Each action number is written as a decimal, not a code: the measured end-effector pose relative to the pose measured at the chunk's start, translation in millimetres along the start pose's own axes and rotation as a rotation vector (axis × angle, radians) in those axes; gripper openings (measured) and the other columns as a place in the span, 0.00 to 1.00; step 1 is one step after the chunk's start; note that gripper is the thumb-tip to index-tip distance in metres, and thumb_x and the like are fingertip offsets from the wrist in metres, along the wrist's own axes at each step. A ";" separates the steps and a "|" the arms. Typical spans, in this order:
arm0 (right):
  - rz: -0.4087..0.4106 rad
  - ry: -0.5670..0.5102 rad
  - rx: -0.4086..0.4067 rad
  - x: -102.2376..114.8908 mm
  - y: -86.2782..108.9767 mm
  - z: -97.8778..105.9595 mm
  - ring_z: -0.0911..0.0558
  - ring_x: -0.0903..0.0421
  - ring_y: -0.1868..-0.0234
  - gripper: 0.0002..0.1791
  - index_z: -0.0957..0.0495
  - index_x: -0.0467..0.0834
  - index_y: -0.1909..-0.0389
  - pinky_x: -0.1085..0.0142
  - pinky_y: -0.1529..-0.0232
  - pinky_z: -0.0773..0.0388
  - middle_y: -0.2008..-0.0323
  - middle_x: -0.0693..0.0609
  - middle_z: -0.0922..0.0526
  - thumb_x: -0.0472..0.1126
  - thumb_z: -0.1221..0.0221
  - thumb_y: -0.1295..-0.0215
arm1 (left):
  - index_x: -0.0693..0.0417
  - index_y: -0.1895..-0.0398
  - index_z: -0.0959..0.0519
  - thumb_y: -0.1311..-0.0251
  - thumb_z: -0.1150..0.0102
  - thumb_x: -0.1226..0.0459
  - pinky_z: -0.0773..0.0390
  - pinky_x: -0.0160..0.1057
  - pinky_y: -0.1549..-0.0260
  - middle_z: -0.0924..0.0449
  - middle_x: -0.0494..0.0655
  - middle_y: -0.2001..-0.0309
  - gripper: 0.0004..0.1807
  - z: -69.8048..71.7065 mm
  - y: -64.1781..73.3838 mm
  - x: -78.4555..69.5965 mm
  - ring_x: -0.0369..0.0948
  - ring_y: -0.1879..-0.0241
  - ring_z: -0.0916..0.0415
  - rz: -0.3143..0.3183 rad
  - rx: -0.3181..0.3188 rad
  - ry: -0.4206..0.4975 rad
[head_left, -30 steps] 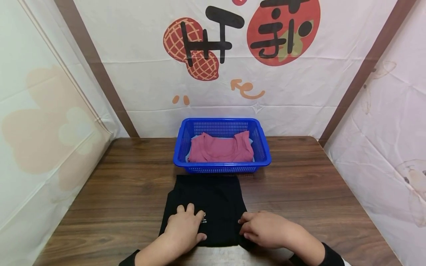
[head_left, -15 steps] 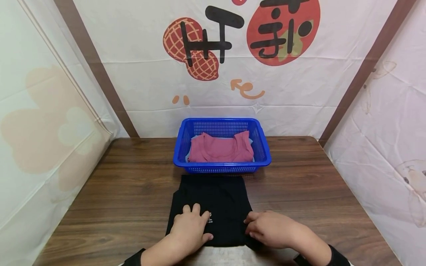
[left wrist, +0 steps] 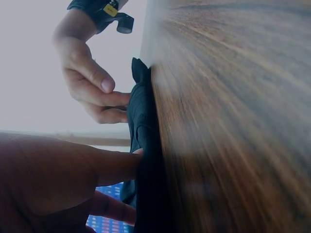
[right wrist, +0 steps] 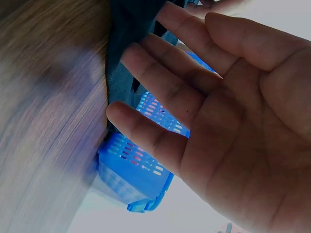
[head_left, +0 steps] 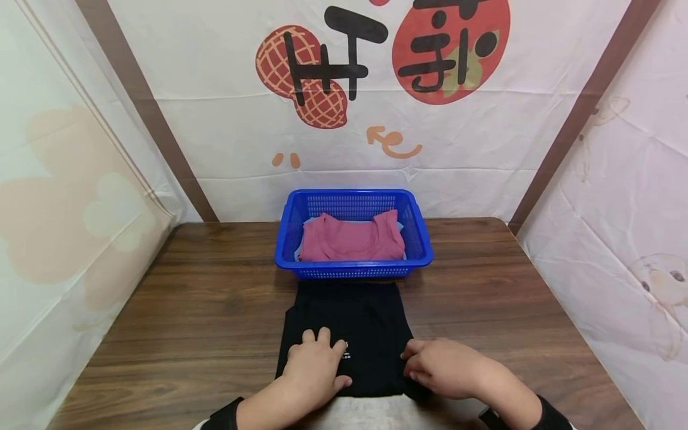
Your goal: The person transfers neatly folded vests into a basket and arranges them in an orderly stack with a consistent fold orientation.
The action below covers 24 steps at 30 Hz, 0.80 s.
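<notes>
A black folded garment [head_left: 373, 337], with a small white print, lies flat on the table just in front of the blue basket. My left hand [head_left: 313, 369] rests on its left half, fingers spread and thumb by the near edge. At the garment's right edge, the fingertips of my right hand [head_left: 448, 369] touch the cloth. In the right wrist view the fingers of that hand [right wrist: 228, 121] look fairly straight, tips against the dark fabric [right wrist: 129, 29]. The left wrist view shows the left thumb pressing on the black cloth [left wrist: 150, 184].
The blue plastic basket [head_left: 353, 265] stands at the back middle of the wooden table [head_left: 215, 310]. Inside it lies a folded pink top [head_left: 349, 236] over something light blue. Printed fabric walls [head_left: 226, 137] enclose the table at the back and sides.
The black garment has slid to the right along the table, and both hands have moved right with it. The head view has shifted slightly. The basket stays in place.
</notes>
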State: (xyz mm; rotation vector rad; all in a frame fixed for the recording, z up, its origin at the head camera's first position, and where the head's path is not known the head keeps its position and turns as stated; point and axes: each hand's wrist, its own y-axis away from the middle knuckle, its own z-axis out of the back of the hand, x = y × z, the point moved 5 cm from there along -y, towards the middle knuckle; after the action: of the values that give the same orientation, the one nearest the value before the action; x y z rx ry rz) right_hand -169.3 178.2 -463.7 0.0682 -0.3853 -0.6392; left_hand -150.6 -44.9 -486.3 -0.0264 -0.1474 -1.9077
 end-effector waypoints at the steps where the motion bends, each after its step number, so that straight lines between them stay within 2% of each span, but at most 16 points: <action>1: -0.001 0.000 -0.003 -0.5 0.9 0.4 0.16 0.60 0.48 0.10 0.11 0.54 0.57 0.60 0.47 0.19 0.47 0.58 0.18 0.45 0.42 0.25 | 0.42 0.40 0.20 0.45 0.36 0.32 0.22 0.49 0.81 0.24 0.54 0.52 0.36 0.1 -0.5 -1.1 0.53 0.58 0.25 -0.002 -0.001 -0.001; 11: -0.019 -0.037 0.005 -6.9 7.2 1.1 0.17 0.60 0.47 0.10 0.11 0.53 0.57 0.61 0.47 0.19 0.47 0.58 0.18 0.45 0.41 0.25 | 0.42 0.40 0.20 0.44 0.36 0.32 0.23 0.49 0.80 0.24 0.54 0.52 0.36 2.3 -4.4 -9.7 0.52 0.59 0.26 0.000 0.001 0.003; 20: -0.025 -0.034 -0.032 -13.2 8.0 1.5 0.16 0.62 0.50 0.08 0.12 0.51 0.60 0.62 0.49 0.18 0.48 0.57 0.17 0.42 0.41 0.26 | 0.42 0.41 0.19 0.45 0.36 0.32 0.22 0.49 0.80 0.24 0.54 0.53 0.36 2.8 -6.8 -12.4 0.52 0.58 0.26 0.010 -0.017 0.021; 24: -0.036 -0.041 -0.049 -14.5 7.3 2.6 0.16 0.63 0.52 0.08 0.12 0.50 0.61 0.62 0.51 0.18 0.49 0.57 0.17 0.42 0.41 0.26 | 0.43 0.41 0.20 0.46 0.35 0.32 0.22 0.51 0.78 0.25 0.55 0.52 0.36 1.6 -8.4 -11.6 0.53 0.58 0.27 0.028 -0.005 0.051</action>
State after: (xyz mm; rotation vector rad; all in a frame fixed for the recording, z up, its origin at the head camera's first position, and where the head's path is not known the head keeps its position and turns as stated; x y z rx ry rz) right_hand -176.8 192.8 -464.7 0.0154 -0.4080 -0.6862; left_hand -154.6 -31.1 -486.6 0.0170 -0.1073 -1.8792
